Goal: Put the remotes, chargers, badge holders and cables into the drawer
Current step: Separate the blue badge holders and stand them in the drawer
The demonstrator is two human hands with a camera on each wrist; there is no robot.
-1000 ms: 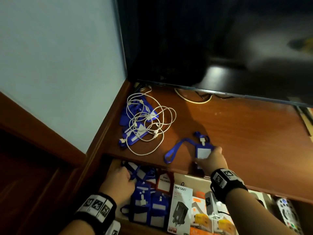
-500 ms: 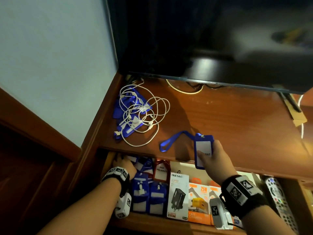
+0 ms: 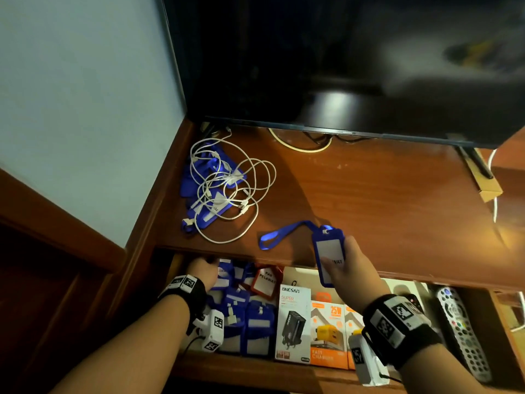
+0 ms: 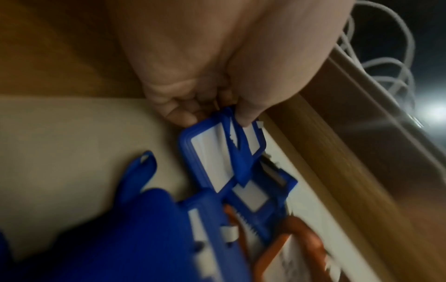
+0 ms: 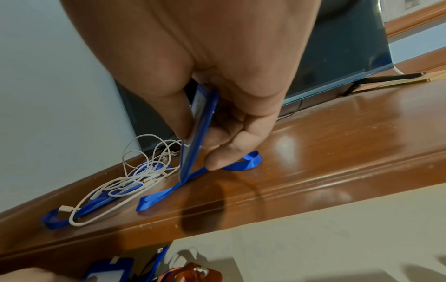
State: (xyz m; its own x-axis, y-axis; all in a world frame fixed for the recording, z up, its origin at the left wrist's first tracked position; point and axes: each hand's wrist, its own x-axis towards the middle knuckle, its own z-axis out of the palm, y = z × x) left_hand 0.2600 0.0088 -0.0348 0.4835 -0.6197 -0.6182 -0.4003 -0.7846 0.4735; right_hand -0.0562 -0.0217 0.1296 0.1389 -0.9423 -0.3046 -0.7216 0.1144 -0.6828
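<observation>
My right hand (image 3: 345, 268) pinches a blue badge holder (image 3: 329, 257) by its edges and holds it tilted over the tabletop's front edge. Its blue lanyard (image 3: 281, 234) still trails on the wood. In the right wrist view the thumb and fingers (image 5: 217, 158) clamp the holder (image 5: 198, 133) edge-on. My left hand (image 3: 204, 270) reaches into the back left of the open drawer (image 3: 255, 368). There its fingertips (image 4: 246, 118) pinch the strap of another blue badge holder (image 4: 224, 150). A tangle of white cables (image 3: 227, 189) lies on more blue badge holders (image 3: 199, 177) at the tabletop's left.
The drawer holds several blue badge holders (image 3: 247, 322), a red one (image 3: 267, 280), boxed chargers (image 3: 292, 322) and a grey remote (image 3: 460, 331) at the right. A dark television (image 3: 341, 66) stands at the back of the tabletop. A pale wall closes the left side.
My right hand has lifted the badge holder off the tabletop and drawn it toward the front edge. My left hand has reached deeper into the drawer's back left.
</observation>
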